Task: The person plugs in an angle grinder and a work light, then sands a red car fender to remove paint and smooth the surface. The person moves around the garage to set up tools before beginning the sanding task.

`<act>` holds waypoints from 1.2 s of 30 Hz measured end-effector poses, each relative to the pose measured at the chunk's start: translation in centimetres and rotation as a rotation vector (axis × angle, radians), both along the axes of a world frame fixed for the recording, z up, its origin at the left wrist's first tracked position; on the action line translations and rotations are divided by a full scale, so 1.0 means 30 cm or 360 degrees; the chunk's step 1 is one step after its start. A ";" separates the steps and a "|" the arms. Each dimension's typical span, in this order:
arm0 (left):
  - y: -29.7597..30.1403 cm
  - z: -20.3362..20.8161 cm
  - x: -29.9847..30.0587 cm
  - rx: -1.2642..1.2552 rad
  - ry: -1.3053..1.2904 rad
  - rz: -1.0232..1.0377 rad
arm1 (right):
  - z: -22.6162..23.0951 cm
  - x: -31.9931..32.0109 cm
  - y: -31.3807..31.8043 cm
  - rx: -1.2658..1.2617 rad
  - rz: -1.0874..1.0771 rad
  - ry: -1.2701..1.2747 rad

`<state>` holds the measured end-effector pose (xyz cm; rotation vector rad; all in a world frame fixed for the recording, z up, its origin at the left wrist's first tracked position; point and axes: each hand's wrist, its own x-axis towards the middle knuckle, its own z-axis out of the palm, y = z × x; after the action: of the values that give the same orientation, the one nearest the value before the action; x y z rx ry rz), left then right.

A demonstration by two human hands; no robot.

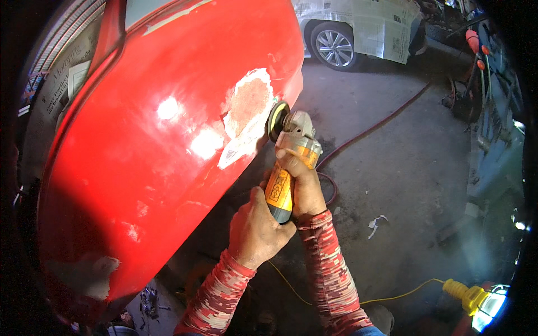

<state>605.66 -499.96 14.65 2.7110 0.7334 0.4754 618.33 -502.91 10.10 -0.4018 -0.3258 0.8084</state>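
Both my hands are wrapped around a yellow and black angle grinder (279,189). My left hand (255,231) closes on its rear end, while my right hand (305,187) grips the body nearer the metal head, thumb on top. The round disc (277,121) faces a red car body panel (140,134) on the left, close by the right edge of a sanded patch (250,103). That patch has a tan middle and a ragged white border. Whether the disc touches the panel, I cannot tell.
A lit yellow work lamp (471,295) lies at lower right, its thin yellow cord (403,295) crossing the floor. Beyond the grinder runs a dark red hose (374,127). A paper-covered car (370,25) stands at the back. One white scrap (376,225) is on the floor.
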 end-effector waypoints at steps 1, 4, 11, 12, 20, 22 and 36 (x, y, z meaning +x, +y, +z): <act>-0.004 0.003 -0.001 0.0005 0.0060 0.0020 | -0.002 -0.001 0.000 0.0009 -0.0013 -0.0007; -0.011 0.007 -0.009 0.0064 0.0060 0.0032 | -0.011 -0.017 0.007 -0.0007 -0.0010 -0.0015; -0.008 0.006 -0.012 0.0057 0.0109 0.0054 | -0.021 -0.015 0.015 0.0046 -0.0029 -0.0011; -0.010 0.005 -0.012 0.0076 0.0073 0.0047 | -0.020 -0.013 0.014 0.0056 -0.0029 -0.0047; -0.025 0.028 -0.006 0.0005 0.0082 -0.0023 | -0.001 0.000 0.004 0.0028 -0.0053 -0.0049; -0.027 0.033 -0.005 0.0027 0.0083 -0.0036 | 0.000 0.003 0.004 0.0059 -0.0060 -0.0071; -0.024 0.045 -0.002 0.0094 0.0044 -0.0008 | -0.010 0.004 0.016 0.0124 -0.0001 -0.0022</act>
<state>605.61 -500.67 15.99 2.7791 0.7306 0.4665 618.44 -502.44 9.80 -0.3349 -0.3688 0.7905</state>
